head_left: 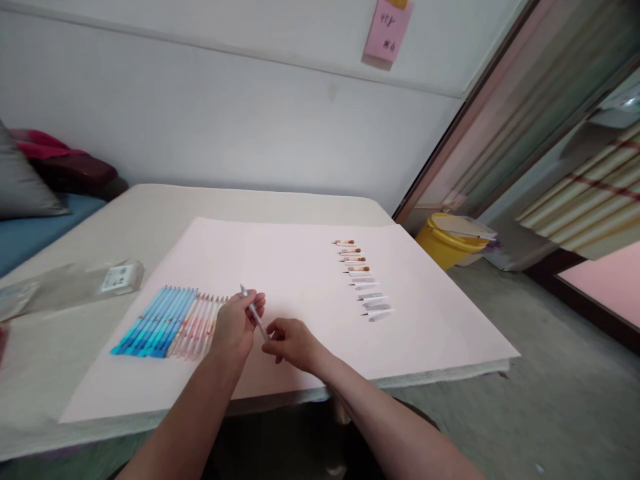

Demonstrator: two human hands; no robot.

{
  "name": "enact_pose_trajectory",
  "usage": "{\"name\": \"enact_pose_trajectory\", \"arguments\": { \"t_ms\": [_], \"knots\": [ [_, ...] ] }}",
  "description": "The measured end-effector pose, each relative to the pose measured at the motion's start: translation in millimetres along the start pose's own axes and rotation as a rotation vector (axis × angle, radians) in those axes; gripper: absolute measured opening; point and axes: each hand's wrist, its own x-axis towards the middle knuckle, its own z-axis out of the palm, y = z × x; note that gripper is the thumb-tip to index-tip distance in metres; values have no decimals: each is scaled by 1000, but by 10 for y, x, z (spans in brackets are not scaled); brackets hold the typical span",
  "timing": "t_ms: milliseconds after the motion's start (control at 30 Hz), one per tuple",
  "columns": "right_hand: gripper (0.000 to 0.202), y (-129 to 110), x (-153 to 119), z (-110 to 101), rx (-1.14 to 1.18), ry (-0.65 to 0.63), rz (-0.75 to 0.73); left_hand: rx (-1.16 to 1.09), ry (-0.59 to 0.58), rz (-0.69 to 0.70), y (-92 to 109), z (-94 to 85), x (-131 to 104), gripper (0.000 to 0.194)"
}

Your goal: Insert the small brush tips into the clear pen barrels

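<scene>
Forearms (195, 400), nearest cam, are extended from 6 o'clock. Pale pen (259, 321) is gripped btwn left hand (240, 321) & right hand (295, 343), latter pinched at its lower end. From pen: blue pens (161, 320) & pinkish pens (194, 327) are lined up at 9 o'clock, slim pieces (359, 269) btwn 2 & 3, all on pink sheet (290, 257).

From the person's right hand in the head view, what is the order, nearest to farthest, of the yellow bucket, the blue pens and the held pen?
From the right hand:
1. Held pen: touching it.
2. Blue pens: to its left.
3. Yellow bucket: far right, beyond the table.
</scene>
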Motion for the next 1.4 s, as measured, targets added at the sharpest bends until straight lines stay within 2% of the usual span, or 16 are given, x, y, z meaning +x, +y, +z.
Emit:
{"name": "enact_pose_trajectory", "arguments": {
  "t_ms": [233, 567, 1033, 1400],
  "knots": [
    [7, -76, -19, -29, -30, 22, -29, 17, -5, -16, -13, 22, -36, 11],
    [9, -116, -26, -36, -44, 10, -42, 15, -14, -16, -19, -1, -15, 11],
    [9, -90, -24, -16, -47, -34, 20, 52, -8, -50, -50, -17, 7, 15],
    [7, -59, 21, -32, 44, 35, 33, 99, 24, -13, -17, 2, -8, 20]
  ]
}}
